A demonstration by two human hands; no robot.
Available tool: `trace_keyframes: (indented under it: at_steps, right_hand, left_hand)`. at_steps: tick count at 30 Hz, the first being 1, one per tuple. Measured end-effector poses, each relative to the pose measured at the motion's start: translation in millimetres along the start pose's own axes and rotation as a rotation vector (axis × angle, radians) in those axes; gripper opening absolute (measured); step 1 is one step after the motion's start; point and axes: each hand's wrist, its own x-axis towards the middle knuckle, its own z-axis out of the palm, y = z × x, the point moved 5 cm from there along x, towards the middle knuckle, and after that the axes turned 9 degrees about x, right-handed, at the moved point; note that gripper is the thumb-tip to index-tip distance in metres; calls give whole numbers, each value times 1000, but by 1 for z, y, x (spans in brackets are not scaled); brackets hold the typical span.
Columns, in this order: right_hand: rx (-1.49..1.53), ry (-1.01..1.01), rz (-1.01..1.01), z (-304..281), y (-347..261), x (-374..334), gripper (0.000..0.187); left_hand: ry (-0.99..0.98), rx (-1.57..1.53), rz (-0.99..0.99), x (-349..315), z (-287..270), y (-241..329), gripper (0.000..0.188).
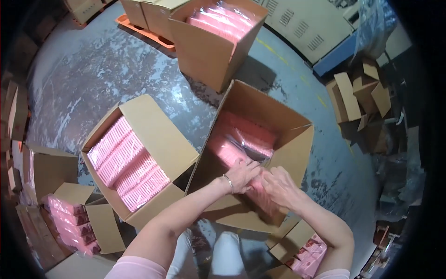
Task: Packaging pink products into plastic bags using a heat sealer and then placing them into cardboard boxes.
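Both my hands are inside a tall open cardboard box (290,114) in front of me. My left hand (242,176), with a bracelet on its wrist, is closed on a pink plastic-wrapped pack (260,197). My right hand (281,187) grips the same pack beside it, fingers bent and close to the left ones. Part of the pack is hidden under my hands. Farther inside the box lie more pink packs (255,142) with ridged edges and shiny clear wrap.
To the left stands an open box (158,130) filled with rows of pink packs (125,160). Behind is a taller box (204,60) of wrapped pink goods. Smaller boxes of pink packs (74,223) sit at lower left and lower right. Empty cartons (346,97) lie near a machine (297,23).
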Motion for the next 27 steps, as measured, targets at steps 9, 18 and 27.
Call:
trace_keyframes:
  at_steps: [9,18,27]
  right_hand:
    - [-83,36,-367,-247,-181,-28,17]
    - [-12,-66,-878,-265,-277,-19,33]
    - [213,-193,-1323,-111,-432,52,26]
  left_hand:
    - [215,171,86,-153,-172,30,35]
    - [488,451,-733,-439,-136,200,12]
    - [546,471,-1722,-532,-61,525,15]
